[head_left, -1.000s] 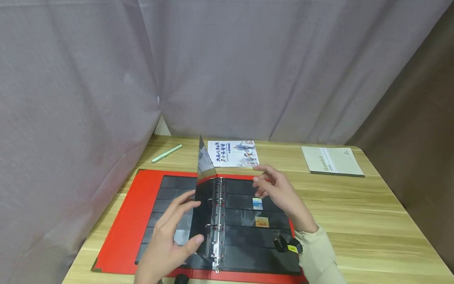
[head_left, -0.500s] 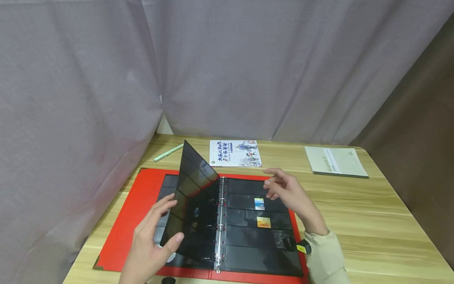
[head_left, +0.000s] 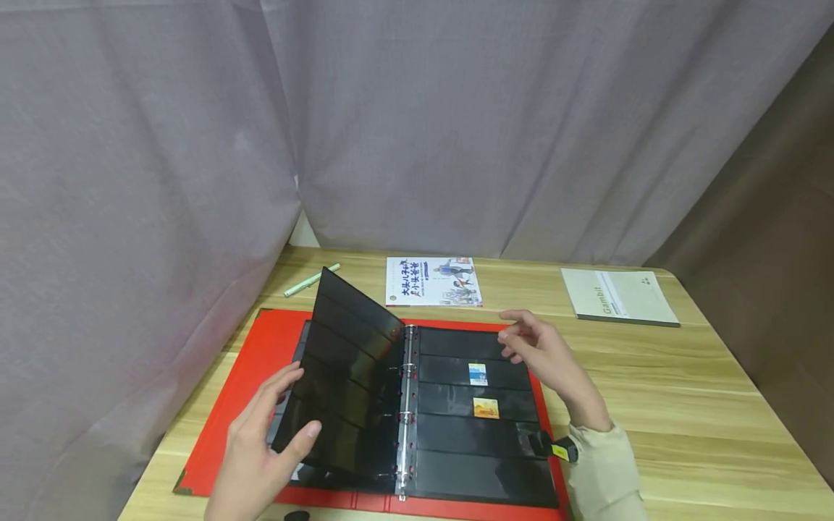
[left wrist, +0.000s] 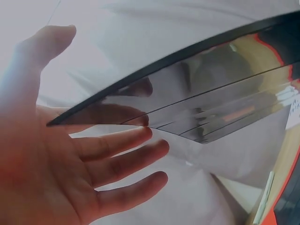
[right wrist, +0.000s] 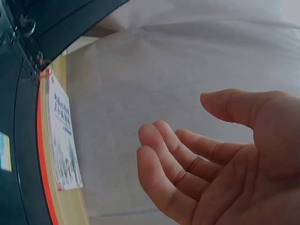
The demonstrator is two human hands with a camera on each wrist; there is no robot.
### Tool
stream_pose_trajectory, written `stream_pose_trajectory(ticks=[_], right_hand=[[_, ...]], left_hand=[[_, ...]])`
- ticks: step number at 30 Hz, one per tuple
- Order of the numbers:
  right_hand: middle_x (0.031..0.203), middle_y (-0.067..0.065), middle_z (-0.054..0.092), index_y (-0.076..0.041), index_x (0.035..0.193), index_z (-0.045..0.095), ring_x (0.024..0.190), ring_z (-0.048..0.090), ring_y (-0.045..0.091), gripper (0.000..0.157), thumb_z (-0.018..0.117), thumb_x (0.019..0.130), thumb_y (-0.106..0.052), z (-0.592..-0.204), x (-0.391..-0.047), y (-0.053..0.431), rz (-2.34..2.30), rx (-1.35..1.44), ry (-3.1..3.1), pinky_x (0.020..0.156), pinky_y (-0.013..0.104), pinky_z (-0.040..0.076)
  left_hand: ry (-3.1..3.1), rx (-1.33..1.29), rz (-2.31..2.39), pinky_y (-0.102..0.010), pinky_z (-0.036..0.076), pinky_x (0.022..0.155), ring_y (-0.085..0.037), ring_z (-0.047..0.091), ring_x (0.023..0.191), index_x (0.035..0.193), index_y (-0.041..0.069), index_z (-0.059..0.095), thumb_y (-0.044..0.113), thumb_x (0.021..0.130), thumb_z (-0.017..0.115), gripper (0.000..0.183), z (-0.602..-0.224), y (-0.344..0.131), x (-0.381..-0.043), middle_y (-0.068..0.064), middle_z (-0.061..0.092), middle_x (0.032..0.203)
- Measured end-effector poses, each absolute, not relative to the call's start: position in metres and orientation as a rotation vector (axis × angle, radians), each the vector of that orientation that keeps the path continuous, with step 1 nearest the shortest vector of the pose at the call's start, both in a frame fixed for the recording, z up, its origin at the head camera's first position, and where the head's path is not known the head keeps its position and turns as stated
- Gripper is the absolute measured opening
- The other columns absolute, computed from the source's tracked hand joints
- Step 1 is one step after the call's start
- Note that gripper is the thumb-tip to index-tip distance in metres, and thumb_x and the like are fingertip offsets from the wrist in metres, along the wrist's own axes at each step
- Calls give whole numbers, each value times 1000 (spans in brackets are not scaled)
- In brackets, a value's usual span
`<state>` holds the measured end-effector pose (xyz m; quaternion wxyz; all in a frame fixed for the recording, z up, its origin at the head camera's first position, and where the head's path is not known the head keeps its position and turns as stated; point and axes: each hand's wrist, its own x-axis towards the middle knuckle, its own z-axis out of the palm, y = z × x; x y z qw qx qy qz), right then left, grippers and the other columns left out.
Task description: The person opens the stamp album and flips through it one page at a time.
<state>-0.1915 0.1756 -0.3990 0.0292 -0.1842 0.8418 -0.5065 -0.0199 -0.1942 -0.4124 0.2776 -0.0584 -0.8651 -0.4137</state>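
Observation:
A red ring binder lies spread on the table, with black pocket pages. One black page stands tilted to the left of the metal rings. My left hand is at that page's outer edge, fingers behind it and thumb in front. In the left wrist view the fingers are fairly straight and the thumb is apart from the page. Over the right page's outer edge hovers my right hand, loosely bent and holding nothing. That page bears a blue-and-white stamp and an orange stamp.
Behind the binder lie a light green pen and a white illustrated booklet. A pale notebook marked "Gambit" is at the back right of the wooden table. Grey curtain hangs behind.
The raised page has swung left from nearly upright and now leans lower, with my left hand moving left along with it. My right hand has shifted slightly right.

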Motion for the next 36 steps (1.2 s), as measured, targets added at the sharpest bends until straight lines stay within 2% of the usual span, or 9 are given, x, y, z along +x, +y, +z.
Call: stream_pose_trajectory(ticks=[5,10,14,16,17,21,28,36], right_hand=[[105,19,67,8,136,52,85,69,24,39,61,101,-6,-401,-194,181,-1524,-556,2656,71,30,58],[104,19,67,9,135,53,87,67,25,39,61,100,-6,-407,-199,188,-1481,-562,2687,75,38,59],[105,22,67,9,134,53,89,68,27,38,61,100,-6,-412,-203,191,-1467,-552,2708,76,44,59],[105,22,67,10,133,54,89,67,28,38,62,100,-7,-414,-204,191,-1455,-551,2717,74,40,59],[105,21,67,10,133,54,89,67,30,39,62,100,-8,-415,-205,191,-1445,-553,2721,73,37,59],[104,18,67,11,132,55,91,65,31,39,63,99,-9,-421,-207,192,-1382,-554,2750,71,29,56],[107,17,68,9,133,55,100,63,35,41,66,97,-10,-430,-213,195,-1289,-545,2785,82,45,54],[113,22,67,10,133,53,103,63,36,46,68,95,-11,-443,-221,194,-1195,-553,2789,87,52,53]], left_hand=[[-2377,-49,-1057,-34,50,87,-22,63,107,141,14,58,12,81,84,66,-414,-197,-19,0,59,140],[-2412,27,-1016,-30,49,89,-26,64,110,138,11,58,17,82,84,62,-418,-200,-18,-4,61,138],[-2423,95,-999,-48,54,86,-33,65,105,137,8,58,18,86,81,57,-420,-201,-18,-11,63,132],[-2419,127,-990,-58,54,83,-36,66,101,136,7,59,16,87,80,55,-422,-202,-18,-15,65,128],[-2418,141,-985,-59,54,81,-37,66,99,135,6,59,16,87,79,53,-423,-203,-18,-16,65,126],[-2417,180,-983,-60,54,80,-39,67,97,134,6,60,14,88,77,50,-428,-205,-19,-18,65,125],[-2469,246,-1029,-66,49,88,-43,62,110,136,6,58,21,93,73,48,-432,-208,-21,-23,63,129],[-2577,364,-1013,-66,49,88,-45,62,108,138,3,55,26,95,70,51,-438,-215,-24,-26,61,130]])
